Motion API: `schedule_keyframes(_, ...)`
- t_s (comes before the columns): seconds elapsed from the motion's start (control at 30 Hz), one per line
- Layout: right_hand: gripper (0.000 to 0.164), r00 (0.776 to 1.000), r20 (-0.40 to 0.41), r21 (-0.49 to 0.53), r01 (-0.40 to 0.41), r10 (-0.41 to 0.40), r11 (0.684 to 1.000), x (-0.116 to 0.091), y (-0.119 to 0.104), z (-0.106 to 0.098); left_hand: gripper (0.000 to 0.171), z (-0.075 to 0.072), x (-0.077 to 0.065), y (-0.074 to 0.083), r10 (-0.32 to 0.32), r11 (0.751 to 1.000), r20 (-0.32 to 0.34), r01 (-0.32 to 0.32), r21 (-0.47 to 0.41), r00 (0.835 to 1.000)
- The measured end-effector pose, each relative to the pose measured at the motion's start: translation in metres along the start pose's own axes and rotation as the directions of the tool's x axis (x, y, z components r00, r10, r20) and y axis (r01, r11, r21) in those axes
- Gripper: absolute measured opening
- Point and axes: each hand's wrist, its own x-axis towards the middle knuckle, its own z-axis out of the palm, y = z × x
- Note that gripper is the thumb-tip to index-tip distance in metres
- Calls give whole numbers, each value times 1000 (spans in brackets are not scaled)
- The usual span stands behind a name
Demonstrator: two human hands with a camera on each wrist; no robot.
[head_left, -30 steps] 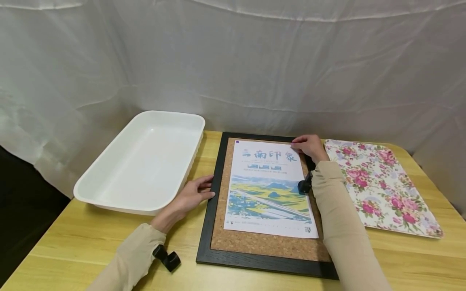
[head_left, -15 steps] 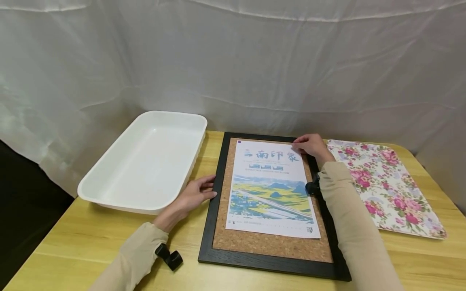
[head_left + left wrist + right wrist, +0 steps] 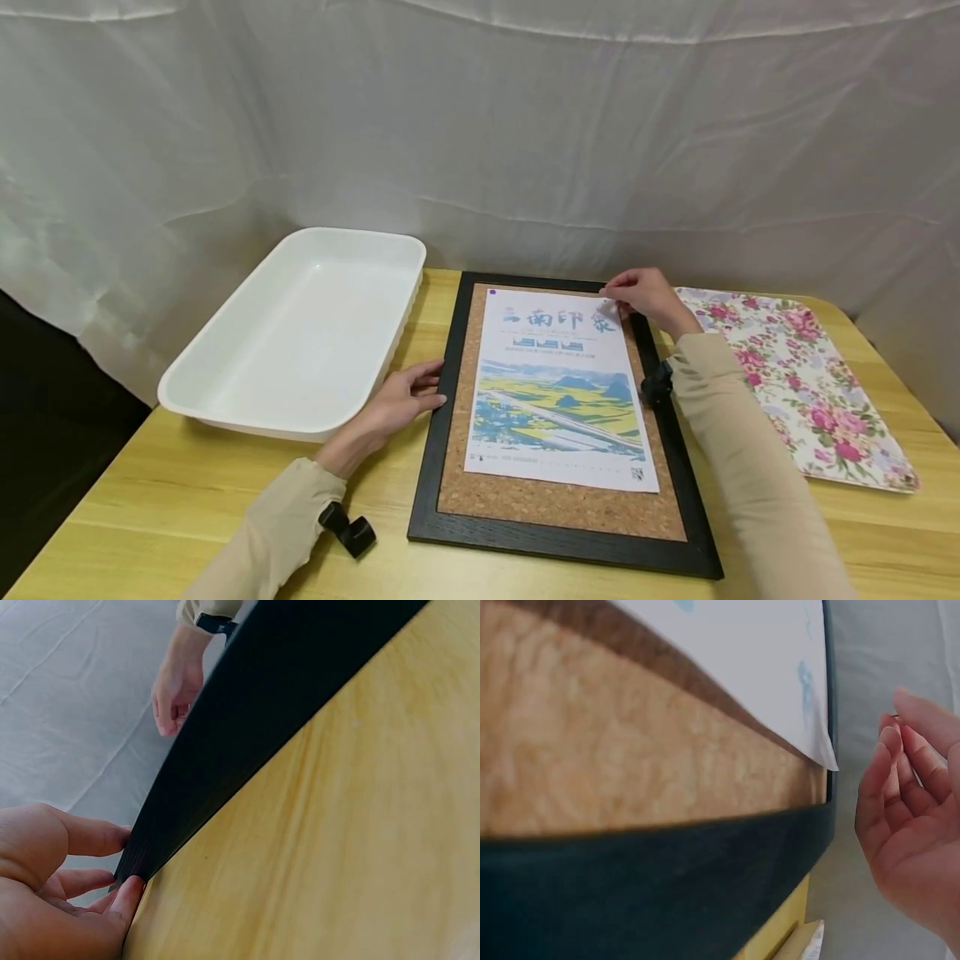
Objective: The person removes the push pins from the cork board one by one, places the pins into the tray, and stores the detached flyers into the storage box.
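Observation:
A black-framed corkboard [image 3: 555, 511] lies flat, bearing a printed landscape poster [image 3: 558, 417]. One purple pushpin [image 3: 492, 292] sits at the poster's top left corner. My left hand [image 3: 392, 407] touches the board's left frame edge with its fingertips, thumb nearer me; the left wrist view shows those fingers [image 3: 97, 837] against the frame's side. Over the board's top right corner, my right hand [image 3: 647, 293] pinches a pushpin [image 3: 897, 715]; only its thin metal tip shows between thumb and fingers in the right wrist view. The poster's top right corner curls slightly off the cork there.
A deep white plastic tray [image 3: 292, 333] stands left of the board, its near right corner beside my left wrist. To the right lies a flower-patterned board [image 3: 813, 383]. A grey cloth [image 3: 525, 150] hangs behind the wooden table [image 3: 135, 508].
My right hand has risen slightly off the poster's top right corner, and its forearm has swung to the right. The left hand keeps its place at the frame. The view has shifted a little.

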Motion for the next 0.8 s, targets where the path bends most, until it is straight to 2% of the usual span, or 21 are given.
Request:
schedule_keyframes(0.2, 34, 995, -81, 49, 54, -50, 997, -5, -3, -6, 61, 0, -1, 1, -2, 1000, 5, 2, -4, 1000)
schedule_keyframes(0.33, 35, 991, -125, 78, 52, -43, 996, -6, -1, -12, 61, 0, -1, 1, -4, 1000, 9, 4, -2, 1000)
schedule_keyframes(0.53, 43, 991, -127, 62, 54, -46, 997, -9, 3, -22, 61, -1, -1, 1, -3, 1000, 8, 3, 0, 1000)
schedule_keyframes(0.73, 44, 990, -129, 59, 62, -54, 996, -12, 8, -33, 62, 0, -1, 1, -8, 1000, 1, 8, 0, 1000)
schedule_keyframes(0.8, 41, 990, -132, 82, 61, -49, 995, -8, 16, -39, 62, 0, 0, 1, -11, 1000, 0, 11, -2, 1000)
